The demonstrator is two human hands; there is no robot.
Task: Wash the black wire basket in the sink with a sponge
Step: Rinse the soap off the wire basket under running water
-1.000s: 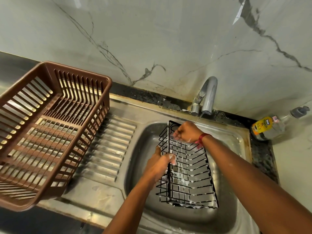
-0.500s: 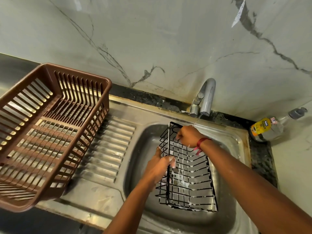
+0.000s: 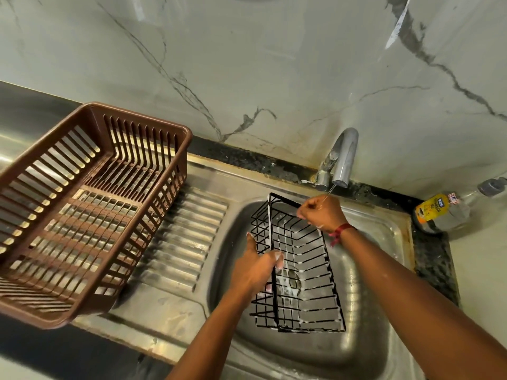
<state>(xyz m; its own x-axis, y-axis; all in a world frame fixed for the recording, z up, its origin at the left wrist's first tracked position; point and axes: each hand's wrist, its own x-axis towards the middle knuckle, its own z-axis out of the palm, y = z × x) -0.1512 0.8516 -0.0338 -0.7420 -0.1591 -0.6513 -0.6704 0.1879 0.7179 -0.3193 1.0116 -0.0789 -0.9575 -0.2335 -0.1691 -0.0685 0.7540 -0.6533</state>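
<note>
Down in the sink (image 3: 378, 272), the black wire basket (image 3: 303, 300) sits in the basin with white suds on its wires. I see the left hand (image 3: 258, 272) gripping its left rim, fingers curled over the top wire. The right hand (image 3: 321, 213) is a tight fist at the far rim; I cannot tell what it holds. A thin trickle from the faucet (image 3: 343, 157) lands on it. A brown plastic basket (image 3: 142, 119) rests on the drainboard (image 3: 186, 237), and a bottle (image 3: 439, 212) lies right of the sink.
</note>
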